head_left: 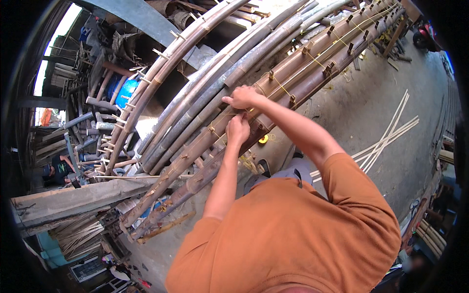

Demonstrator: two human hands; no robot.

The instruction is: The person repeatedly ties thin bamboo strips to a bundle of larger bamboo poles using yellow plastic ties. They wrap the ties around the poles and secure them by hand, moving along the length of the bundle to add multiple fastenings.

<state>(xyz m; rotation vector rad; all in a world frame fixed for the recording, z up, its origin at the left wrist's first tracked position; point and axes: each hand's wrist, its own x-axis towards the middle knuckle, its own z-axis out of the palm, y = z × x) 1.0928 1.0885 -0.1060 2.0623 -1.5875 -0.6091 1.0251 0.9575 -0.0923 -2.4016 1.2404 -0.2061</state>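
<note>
Two long brown bamboo poles (215, 132) run diagonally in front of me, with short dark pegs (306, 50) standing up along them. Thin yellow cord (282, 87) stretches along and across the poles between pegs. My left hand (238, 129) is closed, its fingertips pinched at the near pole; what they hold is hidden. Just beyond it, my right hand (243, 97) is above the poles with fingers curled in, and its grip is too small to make out. Below the poles lies a round yellow-and-black thing (264, 139) with loose yellow cord beside it.
More bamboo poles (200, 112) lie beyond, beside a curved pair with light pegs (161, 73). A blue drum (127, 93) stands at left, near another person (61, 168). Pale bamboo strips (386, 141) cross on the floor at right. A concrete ledge (83, 195) is at lower left.
</note>
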